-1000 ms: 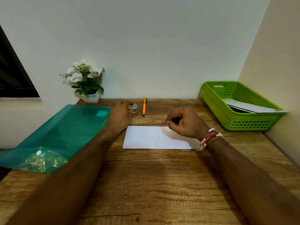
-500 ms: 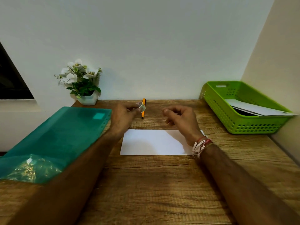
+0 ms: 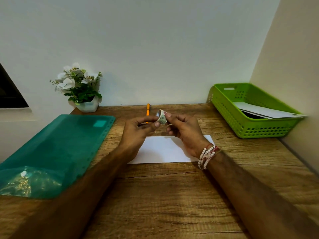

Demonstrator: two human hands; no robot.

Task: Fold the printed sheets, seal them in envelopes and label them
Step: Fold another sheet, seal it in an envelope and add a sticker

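We hold the small roll of patterned tape (image 3: 162,117) clear of the desk, above the far edge of the white envelope (image 3: 160,150). Our left hand (image 3: 138,130) grips it with fingers over the top and thumb beneath, and our right hand (image 3: 185,133) pinches its other side, one fingertip on the rim. We judge the roll very light and stiff enough as a ring to bear a firm pinch. Its smooth band may slip, so it is best held by the flat sides or through the core, leaving the outer band free for a nail to find the loose end. The tape itself looks thin and will likely curl and stick to itself once peeled. The envelope lies flat on the wooden desk (image 3: 172,195) under our wrists. It seems light, easily creased and apt to slide, so a flat palm should steady it. Whether its flap is closed we cannot tell. Beyond the roll lies an orange pen (image 3: 148,111). To the right a green basket (image 3: 224,104) holds white sheets (image 3: 264,112). To the left are a teal plastic folder (image 3: 60,144) and a pot of white flowers (image 3: 81,90)
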